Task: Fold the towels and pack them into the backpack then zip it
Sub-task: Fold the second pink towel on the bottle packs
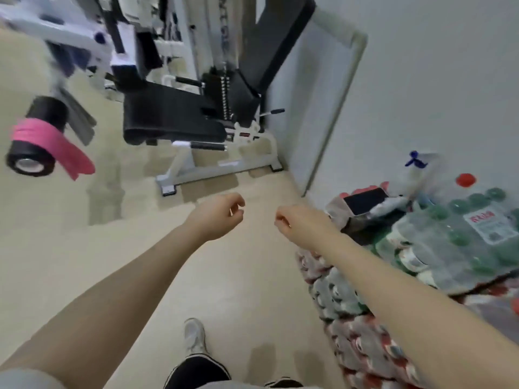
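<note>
Both the left hand (222, 217) and the right hand (295, 221) are held out over the floor (140, 262), fingers loosely curled, nothing grasped. No towel or backpack can be seen. The pink cloth (56, 147) may be a towel. Shrink-wrapped bottles (455, 240) could be knocked in reaching.

The bottle pack's label (490, 225) is too blurred to read.
</note>
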Demonstrator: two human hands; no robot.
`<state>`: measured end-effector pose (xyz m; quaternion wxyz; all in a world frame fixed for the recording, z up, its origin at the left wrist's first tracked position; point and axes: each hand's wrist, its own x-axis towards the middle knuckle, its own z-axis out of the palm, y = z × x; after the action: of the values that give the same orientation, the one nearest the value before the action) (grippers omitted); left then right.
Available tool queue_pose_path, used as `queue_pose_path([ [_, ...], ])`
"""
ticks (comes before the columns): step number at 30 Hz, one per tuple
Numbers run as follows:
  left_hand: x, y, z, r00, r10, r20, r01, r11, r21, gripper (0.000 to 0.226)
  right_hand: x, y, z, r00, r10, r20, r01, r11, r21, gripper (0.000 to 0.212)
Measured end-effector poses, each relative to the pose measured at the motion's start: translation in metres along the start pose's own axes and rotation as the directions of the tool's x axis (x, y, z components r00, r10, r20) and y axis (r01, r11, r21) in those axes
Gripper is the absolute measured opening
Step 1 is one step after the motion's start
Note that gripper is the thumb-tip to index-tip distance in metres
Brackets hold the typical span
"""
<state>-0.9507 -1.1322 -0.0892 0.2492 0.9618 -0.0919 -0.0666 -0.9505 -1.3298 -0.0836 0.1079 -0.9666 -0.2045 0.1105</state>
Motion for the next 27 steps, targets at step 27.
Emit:
queue_pose_path([
  [27,-0.088,-0.585,-0.304,0.701,-0.653,-0.286,0.587,0.756,-0.289,0.026,0.505,-0.545,0.087,0.843,-0.515,0.154,0.527,0.849,-0.044,0.031],
])
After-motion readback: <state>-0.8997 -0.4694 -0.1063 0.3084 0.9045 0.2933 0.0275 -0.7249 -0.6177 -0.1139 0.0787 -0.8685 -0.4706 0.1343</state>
